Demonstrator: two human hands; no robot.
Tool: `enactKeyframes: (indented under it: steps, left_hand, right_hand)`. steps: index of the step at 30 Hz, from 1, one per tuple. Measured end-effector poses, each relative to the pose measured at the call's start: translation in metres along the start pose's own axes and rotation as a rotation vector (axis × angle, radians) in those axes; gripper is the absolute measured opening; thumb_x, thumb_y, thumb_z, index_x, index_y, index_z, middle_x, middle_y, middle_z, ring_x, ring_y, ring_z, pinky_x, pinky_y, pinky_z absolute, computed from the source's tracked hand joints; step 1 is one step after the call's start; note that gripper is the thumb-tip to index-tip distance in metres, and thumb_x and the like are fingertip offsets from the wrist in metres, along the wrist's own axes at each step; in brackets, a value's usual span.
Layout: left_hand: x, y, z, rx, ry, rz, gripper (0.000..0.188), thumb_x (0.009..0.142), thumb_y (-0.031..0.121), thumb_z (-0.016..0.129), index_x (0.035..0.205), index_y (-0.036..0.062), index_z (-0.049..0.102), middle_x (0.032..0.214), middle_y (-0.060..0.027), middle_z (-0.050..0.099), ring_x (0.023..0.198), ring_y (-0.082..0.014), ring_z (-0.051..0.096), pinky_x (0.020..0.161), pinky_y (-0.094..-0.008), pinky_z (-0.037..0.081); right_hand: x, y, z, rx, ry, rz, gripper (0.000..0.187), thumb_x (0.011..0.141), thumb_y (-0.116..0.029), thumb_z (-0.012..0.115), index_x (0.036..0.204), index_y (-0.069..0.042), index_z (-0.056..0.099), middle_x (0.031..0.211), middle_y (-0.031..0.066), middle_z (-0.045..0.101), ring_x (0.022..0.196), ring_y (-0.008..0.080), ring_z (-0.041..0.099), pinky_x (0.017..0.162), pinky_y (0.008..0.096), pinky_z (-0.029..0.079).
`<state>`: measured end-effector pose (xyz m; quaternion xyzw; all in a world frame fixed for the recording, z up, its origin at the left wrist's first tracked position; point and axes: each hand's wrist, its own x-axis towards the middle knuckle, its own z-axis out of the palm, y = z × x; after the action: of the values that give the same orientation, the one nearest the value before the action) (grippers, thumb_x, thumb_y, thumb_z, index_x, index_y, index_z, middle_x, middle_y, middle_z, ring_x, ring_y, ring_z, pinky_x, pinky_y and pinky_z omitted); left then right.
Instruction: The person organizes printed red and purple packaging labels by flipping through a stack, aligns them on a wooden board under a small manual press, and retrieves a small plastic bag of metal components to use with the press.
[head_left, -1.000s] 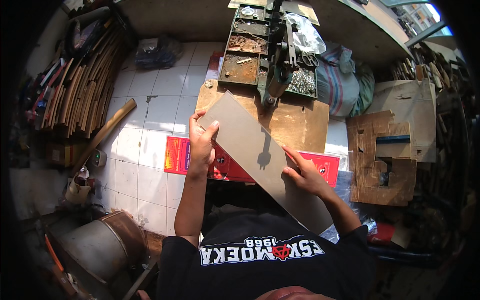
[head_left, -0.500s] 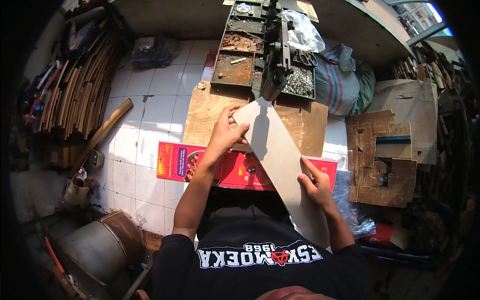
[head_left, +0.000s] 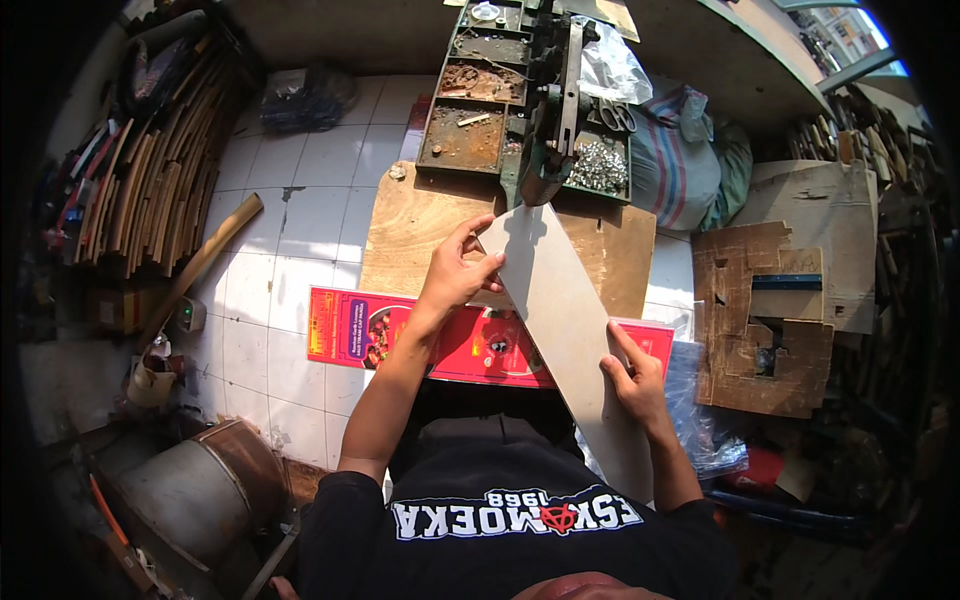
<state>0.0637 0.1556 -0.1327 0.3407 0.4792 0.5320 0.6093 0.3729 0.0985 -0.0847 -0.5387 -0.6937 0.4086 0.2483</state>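
A long grey-beige board (head_left: 565,315) slants from my lap up to a dark metal hand press (head_left: 545,160). Its far corner lies under the press head; the exact contact there is hidden. My left hand (head_left: 460,265) pinches the board's left edge near that corner, thumb on top. Farther down, my right hand (head_left: 634,375) grips the right edge with thumb and fingers. Beneath the board are a wooden work board (head_left: 410,235) and a red printed card panel (head_left: 460,345) lying across its near edge.
Beside the press stand a compartment tray (head_left: 460,135) and a heap of small shiny metal pieces (head_left: 598,165), with scissors (head_left: 617,115) behind. Stacked cardboard sheets (head_left: 150,160) stand left, a metal drum (head_left: 210,490) lower left. Cut cardboard (head_left: 765,320) and a striped sack (head_left: 670,155) lie right.
The board's far corner has shifted slightly right and nearer to me under the press head, my left hand moving along with it. The press's lever bar shows at a different angle.
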Motion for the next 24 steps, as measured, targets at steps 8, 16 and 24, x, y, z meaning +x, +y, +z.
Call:
enactKeyframes:
  steps: [8,16,24]
  left_hand:
    - [0.001,0.002,0.001,0.01,0.028,0.012,0.059,0.086,-0.001,0.065,0.139,-0.002,0.038,0.105,-0.0159,0.062,0.075,-0.0161,0.067,0.056,-0.0255,0.059]
    - [0.001,0.002,0.0,0.006,0.021,-0.001,0.06,0.086,0.0,0.065,0.139,-0.0015,0.037,0.108,-0.0156,0.061,0.073,-0.0159,0.067,0.056,-0.0247,0.058]
    - [-0.001,0.003,0.003,0.022,0.072,0.03,0.055,0.086,0.0,0.066,0.136,-0.0022,0.043,0.093,-0.0118,0.06,0.067,-0.0153,0.066,0.054,-0.0249,0.058]
  right_hand:
    - [0.003,-0.003,0.0,-0.014,0.001,-0.015,0.049,0.085,-0.005,0.065,0.133,-0.003,0.054,0.092,0.0203,0.07,0.072,0.0153,0.067,0.068,0.0271,0.051]
    - [0.003,-0.012,-0.002,-0.06,-0.041,0.069,0.049,0.085,-0.006,0.065,0.133,-0.004,0.054,0.094,0.0204,0.07,0.077,0.0178,0.069,0.071,0.0282,0.051]
    - [0.003,-0.007,0.0,-0.04,-0.023,0.047,0.047,0.086,-0.007,0.064,0.132,-0.004,0.054,0.094,0.0205,0.07,0.078,0.0181,0.069,0.072,0.0285,0.051]
